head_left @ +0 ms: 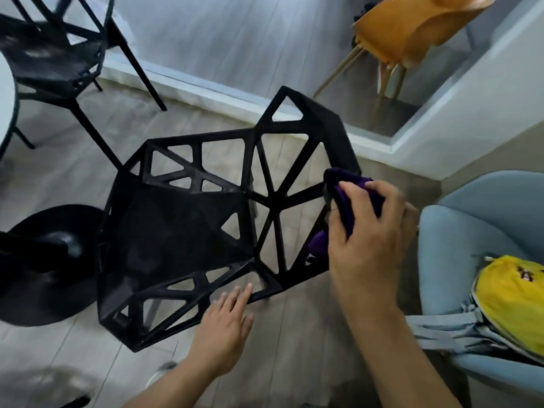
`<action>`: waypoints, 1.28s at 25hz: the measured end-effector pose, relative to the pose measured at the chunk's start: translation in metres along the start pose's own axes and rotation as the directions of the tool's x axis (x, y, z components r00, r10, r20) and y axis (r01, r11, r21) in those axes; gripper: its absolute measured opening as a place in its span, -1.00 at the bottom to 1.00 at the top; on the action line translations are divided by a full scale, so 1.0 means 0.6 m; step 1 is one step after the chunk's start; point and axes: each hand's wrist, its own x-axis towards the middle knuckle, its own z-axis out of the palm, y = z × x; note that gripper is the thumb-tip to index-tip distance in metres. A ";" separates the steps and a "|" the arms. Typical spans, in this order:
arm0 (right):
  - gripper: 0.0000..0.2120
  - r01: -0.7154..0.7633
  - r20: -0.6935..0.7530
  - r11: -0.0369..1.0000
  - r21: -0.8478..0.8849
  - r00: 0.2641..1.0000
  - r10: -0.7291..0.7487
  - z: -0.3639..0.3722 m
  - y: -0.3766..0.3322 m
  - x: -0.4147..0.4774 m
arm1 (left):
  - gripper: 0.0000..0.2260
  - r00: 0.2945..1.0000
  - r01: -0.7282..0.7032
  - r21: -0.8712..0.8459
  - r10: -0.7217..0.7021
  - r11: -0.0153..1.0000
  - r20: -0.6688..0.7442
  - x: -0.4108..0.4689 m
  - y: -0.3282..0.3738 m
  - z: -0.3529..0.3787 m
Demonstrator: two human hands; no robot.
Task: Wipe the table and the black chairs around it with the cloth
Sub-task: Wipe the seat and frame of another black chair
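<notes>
An armchair (471,231) crowds our right hand (368,231), which grips the cloth (347,187) against the back of the left-facing chair (176,225); our left hand (226,322) lies flat on its rim.

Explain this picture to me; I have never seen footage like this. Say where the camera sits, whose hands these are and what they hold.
No machine here: a person wears one wide-angle camera on the head, looking down, so the two arms entering from below are their own. The right hand grips a purple cloth and presses it against the latticed frame of a black chair. The left hand holds nothing; its straight fingers rest on the chair's near rim. Nearby stand a second black chair at upper left, a blue armchair carrying a yellow bag at right, and an orange chair at the top.
</notes>
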 end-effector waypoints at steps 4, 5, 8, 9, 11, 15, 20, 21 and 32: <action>-0.49 -0.139 0.176 0.986 -0.094 0.972 0.154 0.033 0.010 0.035 | -0.30 0.992 0.110 -0.076 -0.114 0.991 -0.061 0.002 0.010 0.016; -0.47 -0.170 0.184 0.981 -0.089 0.966 0.184 0.039 0.009 0.043 | -0.40 0.988 0.116 -0.091 -0.124 0.989 -0.094 0.001 0.014 0.017; -0.47 -0.159 0.116 0.983 -0.097 0.979 0.170 0.044 0.005 0.093 | -0.50 0.988 0.136 -0.098 -0.143 0.986 -0.065 0.006 0.026 0.014; -0.49 -0.147 0.097 0.984 -0.097 0.983 0.156 0.048 0.005 0.122 | -0.47 0.987 0.144 -0.099 -0.150 0.985 -0.050 0.007 0.030 0.010; -0.55 -0.132 0.098 0.984 -0.116 0.985 0.143 0.061 0.004 0.188 | -0.37 0.986 0.144 -0.097 -0.151 0.985 -0.069 0.008 0.039 0.004; -0.63 -0.026 0.152 0.969 -0.246 0.986 0.065 0.109 -0.024 0.310 | -0.39 0.986 0.140 -0.055 -0.145 0.989 -0.080 0.009 0.040 0.018; -0.64 0.236 0.176 0.891 -0.387 0.968 -0.180 0.187 -0.069 0.378 | -0.57 0.990 0.106 -0.046 -0.109 0.993 -0.087 0.005 0.039 0.017; -0.61 0.296 0.192 0.875 -0.384 0.952 -0.238 0.201 -0.076 0.381 | -0.56 0.992 0.102 -0.084 -0.108 0.991 -0.069 0.001 0.040 0.008; -0.64 0.520 0.452 0.854 -0.027 0.768 -0.453 0.517 -0.126 0.179 | -0.46 0.901 0.316 0.109 -0.262 0.942 -0.346 0.113 -0.308 -0.069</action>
